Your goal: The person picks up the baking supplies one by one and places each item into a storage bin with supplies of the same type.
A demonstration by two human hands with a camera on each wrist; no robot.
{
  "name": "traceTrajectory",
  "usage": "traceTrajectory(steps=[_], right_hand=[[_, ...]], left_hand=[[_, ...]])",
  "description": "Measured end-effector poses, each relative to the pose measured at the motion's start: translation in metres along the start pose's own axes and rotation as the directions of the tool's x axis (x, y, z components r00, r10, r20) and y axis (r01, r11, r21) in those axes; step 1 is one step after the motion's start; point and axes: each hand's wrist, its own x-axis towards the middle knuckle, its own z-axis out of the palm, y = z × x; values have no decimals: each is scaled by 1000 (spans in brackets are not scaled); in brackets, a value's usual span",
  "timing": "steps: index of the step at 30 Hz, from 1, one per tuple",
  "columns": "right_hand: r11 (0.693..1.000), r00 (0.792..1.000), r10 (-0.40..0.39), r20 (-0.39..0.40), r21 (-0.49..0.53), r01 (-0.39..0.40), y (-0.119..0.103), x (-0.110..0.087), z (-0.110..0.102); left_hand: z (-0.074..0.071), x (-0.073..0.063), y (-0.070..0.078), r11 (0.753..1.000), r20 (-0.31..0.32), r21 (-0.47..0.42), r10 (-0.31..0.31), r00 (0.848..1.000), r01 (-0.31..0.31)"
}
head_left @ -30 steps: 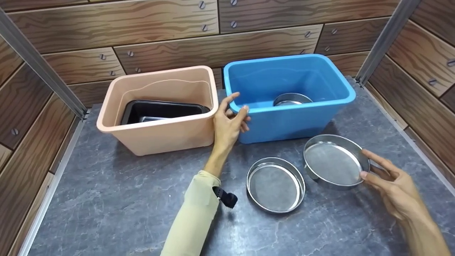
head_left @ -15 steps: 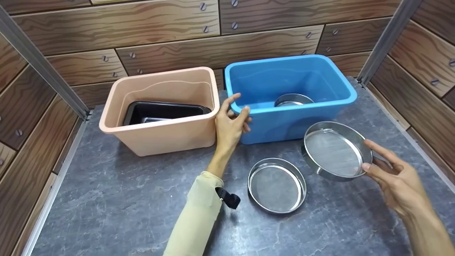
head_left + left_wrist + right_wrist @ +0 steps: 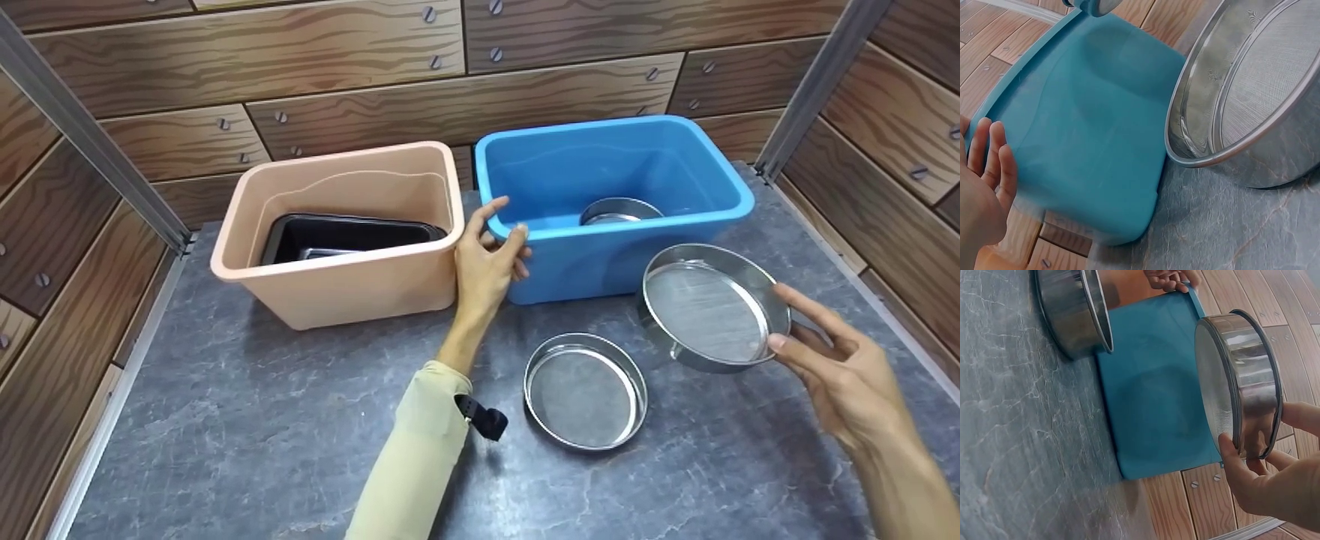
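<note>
My right hand [image 3: 851, 379] pinches the side wall of a round metal sieve [image 3: 709, 311], thumb near the rim. In the right wrist view this held sieve [image 3: 1255, 382] is off the table, its fine mesh visible, in front of the blue bin [image 3: 1151, 394]. My left hand [image 3: 484, 270] grips the front left corner of the blue bin [image 3: 600, 262] by its rim; in the left wrist view its curled fingers [image 3: 995, 152] lie at the bin's edge. Inside that bin sits another round metal sieve [image 3: 619, 210], partly hidden by the front wall. A further sieve [image 3: 585, 394] lies on the table between my forearms.
A peach bin [image 3: 337, 289] stands left of the blue one and holds a black rectangular pan [image 3: 360, 232]. Wood-patterned panels [image 3: 360, 67] enclose the grey marbled table [image 3: 262, 427] at the back and sides.
My right hand has lifted the sieve from near the table, raising it toward the blue bin's front right. My left hand keeps its place on the bin's corner.
</note>
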Motion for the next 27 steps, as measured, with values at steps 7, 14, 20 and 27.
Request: traceTrajectory(steps=[7, 14, 20, 27], right_hand=[[999, 1000, -21, -12, 24, 22, -8, 6, 6], [997, 999, -47, -24, 53, 48, -19, 13, 14], [995, 998, -60, -30, 73, 63, -24, 20, 20], [990, 996, -76, -38, 119, 80, -30, 27, 25]], left_hand=[[1, 0, -1, 1000, -5, 6, 14, 1000, -14], [2, 0, -2, 1000, -9, 1, 18, 1000, -18], [2, 0, -3, 1000, -16, 6, 22, 1000, -22], [2, 0, -4, 1000, -20, 3, 26, 999, -26]])
